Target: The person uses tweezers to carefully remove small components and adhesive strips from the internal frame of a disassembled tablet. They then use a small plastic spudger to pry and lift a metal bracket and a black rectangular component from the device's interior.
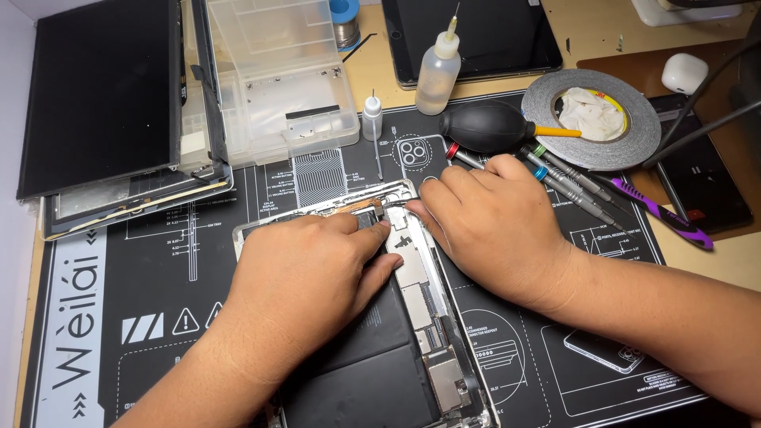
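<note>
An opened tablet shell (432, 317) lies on a black work mat (158, 277), its black battery and silver board shields exposed. My left hand (305, 277) rests flat on the tablet's inside, fingertips pressing near the top corner. My right hand (491, 226) lies over the tablet's upper right edge, with its fingers curled down at that same corner. The two sets of fingertips almost meet there. Whether either hand pinches a small part is hidden by the fingers.
Several screwdrivers (571, 178) lie just behind my right hand, beside a black rubber air blower (487, 127) and a roll of tape (590, 119). A clear plastic box (277, 75), two small bottles (436, 67) and removed dark screens (103, 95) stand at the back.
</note>
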